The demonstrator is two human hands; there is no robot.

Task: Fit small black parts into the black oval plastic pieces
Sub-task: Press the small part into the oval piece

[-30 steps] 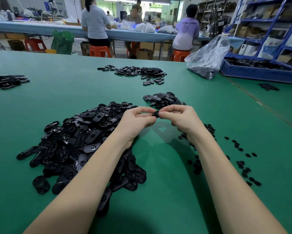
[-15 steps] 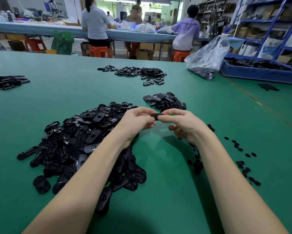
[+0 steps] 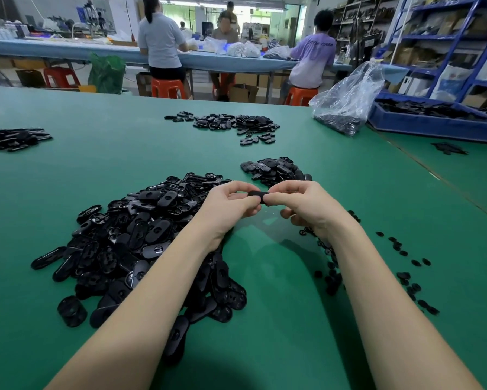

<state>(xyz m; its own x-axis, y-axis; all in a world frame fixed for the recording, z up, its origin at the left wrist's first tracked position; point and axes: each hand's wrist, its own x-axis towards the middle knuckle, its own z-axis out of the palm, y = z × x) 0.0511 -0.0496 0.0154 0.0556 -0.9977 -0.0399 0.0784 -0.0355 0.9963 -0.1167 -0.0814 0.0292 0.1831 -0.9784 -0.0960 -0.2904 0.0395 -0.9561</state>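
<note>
Between both hands' fingers (image 3: 243, 202), oval piece (image 3: 257, 196).

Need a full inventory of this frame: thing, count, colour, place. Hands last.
table: one, green, fills the foreground
oval pieces, big pile: many, black, under and beside the left forearm
oval pieces, small pile: many, black, just beyond the hands
far piles: two, black, centre back and left edge
small parts: many scattered, black, by the right forearm
plastic bag: one, clear, back right
crate: one, blue, far right
stools: several, orange, behind the table
people: at least three, at the far bench
held oval piece: one, black, between both hands
left hand: pinches the piece
right hand: pinches the piece
</note>
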